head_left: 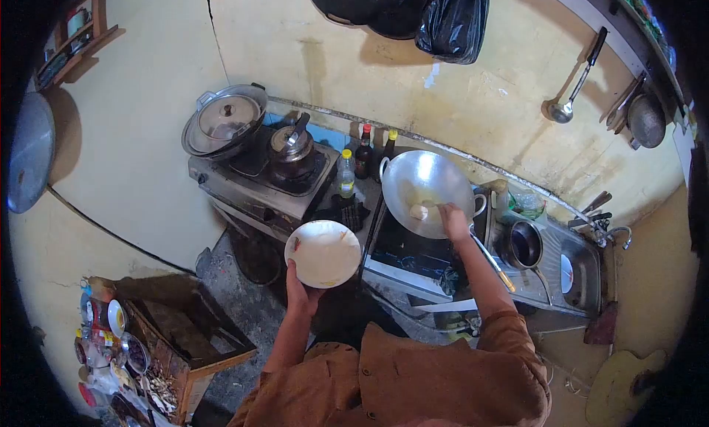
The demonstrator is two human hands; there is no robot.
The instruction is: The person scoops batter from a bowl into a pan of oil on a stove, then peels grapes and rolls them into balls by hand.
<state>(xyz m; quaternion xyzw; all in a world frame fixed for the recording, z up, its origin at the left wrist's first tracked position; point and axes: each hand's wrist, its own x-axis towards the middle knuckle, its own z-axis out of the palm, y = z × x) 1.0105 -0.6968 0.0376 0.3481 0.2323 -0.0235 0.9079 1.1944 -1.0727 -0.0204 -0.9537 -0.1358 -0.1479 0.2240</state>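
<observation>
My left hand (299, 293) is closed on the edge of a white plate (323, 253) with small coloured marks round its rim. It holds the plate in front of the stove counter, slightly tilted, with no food visible on it. To the right, my right hand (454, 222) reaches over the near rim of a large silver wok (425, 169). Its fingers point down into the wok and look loosely stretched, with nothing visible in them. Just left of the fingertips, a pale lump of food (419, 211) lies in a little yellowish liquid. A wood-handled utensil (508, 281) extends beside my right forearm.
A stove (266, 198) at left bears a lidded pan (225, 121) and a pot (290, 150). Several bottles (363, 152) stand left of the wok. At right are a saucepan (523, 244) and a sink (583, 279). A wooden crate (188, 331) stands lower left.
</observation>
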